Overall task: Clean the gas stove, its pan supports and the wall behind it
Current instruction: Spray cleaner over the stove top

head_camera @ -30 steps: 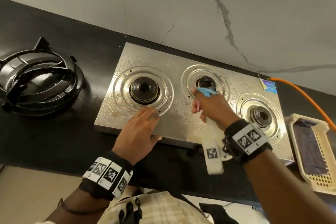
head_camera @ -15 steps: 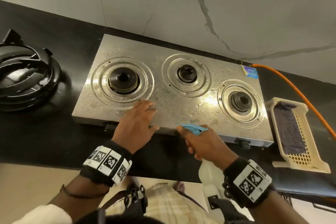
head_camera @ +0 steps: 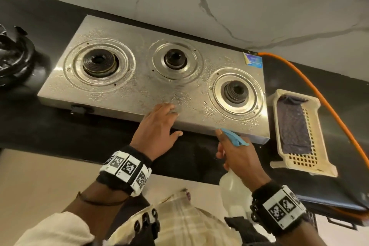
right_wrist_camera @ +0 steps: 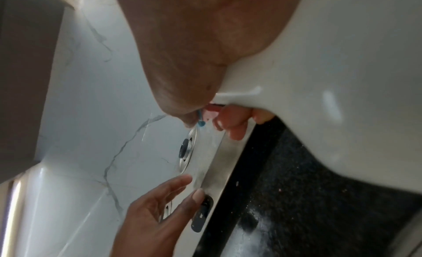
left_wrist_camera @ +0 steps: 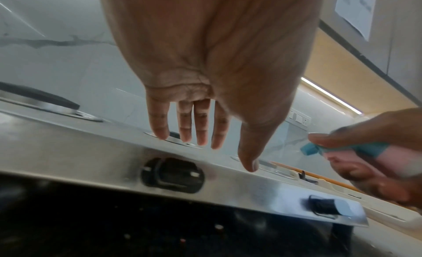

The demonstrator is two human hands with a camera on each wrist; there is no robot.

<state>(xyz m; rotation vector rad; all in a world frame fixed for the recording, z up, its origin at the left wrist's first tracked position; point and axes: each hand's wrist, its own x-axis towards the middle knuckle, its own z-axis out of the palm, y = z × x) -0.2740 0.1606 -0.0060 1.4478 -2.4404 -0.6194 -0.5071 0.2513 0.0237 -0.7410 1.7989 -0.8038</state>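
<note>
The steel three-burner stove (head_camera: pixel 139 90) lies on the black counter, its top beaded with droplets and its pan supports off. My left hand (head_camera: pixel 159 126) rests flat on the stove's front edge, fingers straight, thumb (left_wrist_camera: pixel 248 161) over the front panel above a black knob (left_wrist_camera: pixel 172 174). My right hand (head_camera: pixel 237 156) grips a white spray bottle (head_camera: pixel 233 191) with a blue nozzle (head_camera: pixel 234 137), held at the front right corner of the stove. In the right wrist view the bottle body (right_wrist_camera: pixel 331 80) fills the frame. The white marble wall (head_camera: pixel 219 2) rises behind.
Black pan supports (head_camera: pixel 14 60) are stacked on the counter at far left. A cream plastic basket (head_camera: pixel 295 164) holding a dark cloth (head_camera: pixel 293 128) sits right of the stove. An orange gas hose (head_camera: pixel 327 104) runs past the basket.
My right hand with the spray bottle has drawn back from over the middle burner to the stove's front right corner. My left hand slid right along the front edge, away from the left burner.
</note>
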